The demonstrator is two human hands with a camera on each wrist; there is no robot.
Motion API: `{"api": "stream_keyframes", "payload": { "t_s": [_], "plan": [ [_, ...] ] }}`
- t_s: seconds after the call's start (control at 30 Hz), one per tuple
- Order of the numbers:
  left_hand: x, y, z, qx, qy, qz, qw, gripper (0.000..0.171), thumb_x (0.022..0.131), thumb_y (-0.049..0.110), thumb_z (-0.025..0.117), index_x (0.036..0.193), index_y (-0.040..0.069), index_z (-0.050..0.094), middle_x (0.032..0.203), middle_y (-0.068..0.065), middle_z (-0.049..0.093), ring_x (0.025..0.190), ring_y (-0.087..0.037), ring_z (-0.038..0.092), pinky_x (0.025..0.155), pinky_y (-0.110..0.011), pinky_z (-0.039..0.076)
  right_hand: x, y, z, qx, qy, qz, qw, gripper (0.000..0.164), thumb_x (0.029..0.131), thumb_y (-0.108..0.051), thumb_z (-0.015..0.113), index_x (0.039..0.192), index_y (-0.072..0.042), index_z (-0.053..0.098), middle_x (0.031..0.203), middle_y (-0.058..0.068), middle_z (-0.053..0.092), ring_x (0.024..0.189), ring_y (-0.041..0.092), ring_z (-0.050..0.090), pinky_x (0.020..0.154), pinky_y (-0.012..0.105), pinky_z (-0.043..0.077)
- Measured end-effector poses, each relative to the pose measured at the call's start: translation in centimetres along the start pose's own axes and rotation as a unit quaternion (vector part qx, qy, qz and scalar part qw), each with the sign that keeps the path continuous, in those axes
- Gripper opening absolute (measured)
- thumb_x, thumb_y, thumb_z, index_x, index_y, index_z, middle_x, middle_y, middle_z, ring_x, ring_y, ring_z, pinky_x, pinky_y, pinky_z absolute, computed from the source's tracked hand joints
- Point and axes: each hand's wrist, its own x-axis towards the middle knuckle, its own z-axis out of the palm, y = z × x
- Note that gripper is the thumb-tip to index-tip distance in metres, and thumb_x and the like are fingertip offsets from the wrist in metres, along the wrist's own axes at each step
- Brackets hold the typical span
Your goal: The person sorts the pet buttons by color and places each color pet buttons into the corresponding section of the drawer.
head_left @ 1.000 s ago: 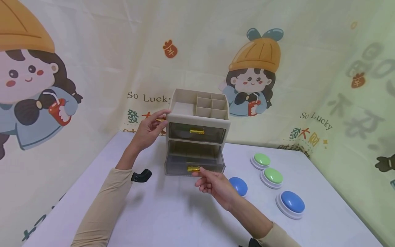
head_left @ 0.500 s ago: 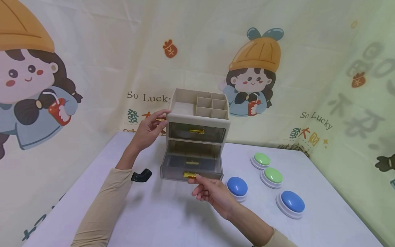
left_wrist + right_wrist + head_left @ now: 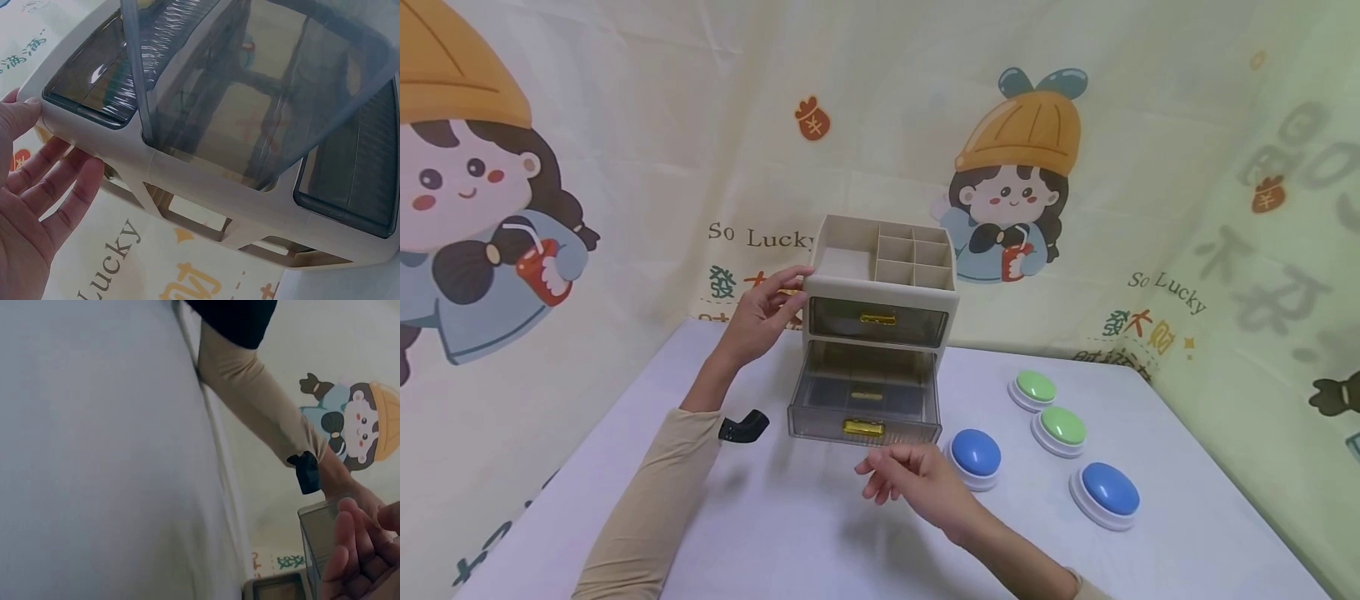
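A beige drawer organizer (image 3: 880, 288) stands on the table, its top split into compartments. Below its closed upper drawer (image 3: 835, 322), a smoky clear drawer (image 3: 816, 422) is pulled out, and I see nothing lying in it. My left hand (image 3: 758, 321) holds the organizer's upper left front corner; in the left wrist view the thumb (image 3: 24, 114) lies at the edge and the other fingers along the side. My right hand (image 3: 925, 483) hovers just in front of the pulled-out drawer's gold handle (image 3: 863, 427), apart from it, with loosely bent fingers holding nothing.
To the right of the organizer sit two blue push buttons (image 3: 976, 454) and two green push buttons (image 3: 1036, 387) on white bases. A black piece (image 3: 745, 426) sticks out by my left cuff. A printed cloth (image 3: 880, 167) hangs behind the white table (image 3: 775, 533).
The lower drawer has slid farther out toward me. My right hand has let go of its handle and drawn back slightly. The left hand stays at the organizer's corner.
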Motion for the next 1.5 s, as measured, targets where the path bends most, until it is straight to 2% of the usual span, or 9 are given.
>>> {"api": "stream_keyframes", "payload": {
  "t_s": [0.1,0.2,0.43,0.73,0.93,1.13,1.23,1.4,1.5],
  "plan": [
    [0.0,0.0,0.0,0.002,0.000,0.001,1.0000,0.044,0.104,0.013,0.059,0.148,0.019,0.054,0.132,-0.015,0.062,0.112,-0.033,0.069,0.086,-0.034,0.060,-0.4,0.3,-0.2,-0.093,0.009,-0.069,0.993,0.027,0.104,-0.027,0.061,0.105,-0.004,0.077,0.083,0.004,0.076,0.075,0.013,0.068,0.075,0.026,0.056],
    [-0.1,0.1,0.0,0.002,0.000,-0.001,1.0000,0.045,0.104,0.012,0.059,0.148,0.019,0.054,0.132,-0.014,0.062,0.112,-0.033,0.069,0.086,-0.033,0.060,-0.7,0.7,-0.3,-0.146,0.012,-0.117,0.982,0.021,0.104,-0.027,0.062,0.103,-0.012,0.078,0.082,0.000,0.075,0.073,0.010,0.066,0.071,0.026,0.057],
    [0.0,0.1,0.0,-0.004,-0.001,-0.002,1.0000,0.044,0.104,0.012,0.060,0.148,0.019,0.055,0.131,-0.015,0.062,0.112,-0.033,0.069,0.087,-0.038,0.060,-1.2,1.0,-1.0,-0.179,0.017,-0.152,0.972,0.014,0.103,-0.025,0.065,0.101,-0.019,0.077,0.082,-0.005,0.074,0.070,0.010,0.066,0.062,0.026,0.056],
    [0.0,0.1,-0.1,-0.005,-0.004,-0.005,1.0000,0.045,0.104,0.012,0.060,0.148,0.019,0.055,0.131,-0.016,0.062,0.109,-0.035,0.069,0.084,-0.039,0.061,-2.6,1.8,-2.5,-0.201,0.050,-0.139,0.968,0.018,0.102,-0.025,0.065,0.099,-0.012,0.078,0.079,0.001,0.075,0.069,0.008,0.066,0.058,0.025,0.053],
    [0.1,-0.1,-0.1,-0.005,-0.003,-0.004,1.0000,0.045,0.104,0.012,0.060,0.148,0.019,0.055,0.131,-0.016,0.062,0.109,-0.035,0.069,0.084,-0.039,0.061,-3.6,2.4,-3.5,-0.206,0.068,-0.135,0.967,0.018,0.102,-0.022,0.065,0.099,-0.009,0.078,0.079,-0.003,0.074,0.069,0.008,0.067,0.061,0.025,0.054],
    [0.0,-0.2,-0.1,-0.006,-0.001,-0.004,1.0000,0.045,0.104,0.013,0.059,0.148,0.020,0.054,0.131,-0.015,0.062,0.111,-0.034,0.069,0.083,-0.030,0.060,-4.6,3.0,-4.7,-0.229,0.094,-0.130,0.960,0.016,0.101,-0.021,0.066,0.098,-0.010,0.077,0.076,-0.002,0.074,0.067,0.009,0.067,0.059,0.025,0.054],
    [-0.1,-0.2,0.0,-0.003,0.000,-0.001,1.0000,0.045,0.105,0.014,0.059,0.148,0.021,0.054,0.131,-0.015,0.062,0.112,-0.034,0.069,0.084,-0.028,0.060,-4.8,3.5,-5.3,-0.279,0.116,-0.155,0.940,0.013,0.100,-0.020,0.068,0.095,-0.012,0.077,0.073,-0.004,0.072,0.062,0.002,0.060,0.052,0.022,0.050],
    [-0.1,-0.1,0.1,-0.004,0.001,0.000,1.0000,0.045,0.104,0.014,0.060,0.148,0.021,0.054,0.130,-0.014,0.062,0.113,-0.034,0.068,0.084,-0.029,0.060,-4.8,3.9,-6.3,-0.400,0.173,-0.233,0.869,0.010,0.093,-0.012,0.075,0.087,-0.019,0.075,0.071,-0.019,0.063,0.063,-0.008,0.050,0.053,0.019,0.048],
    [0.0,-0.1,0.1,-0.005,0.002,0.000,1.0000,0.044,0.104,0.013,0.060,0.148,0.020,0.055,0.130,-0.015,0.062,0.112,-0.035,0.069,0.084,-0.029,0.060,-4.7,3.7,-6.9,-0.437,0.194,-0.235,0.846,0.010,0.090,-0.012,0.077,0.085,-0.020,0.075,0.072,-0.025,0.060,0.064,-0.009,0.049,0.056,0.019,0.048]
  ]
}}
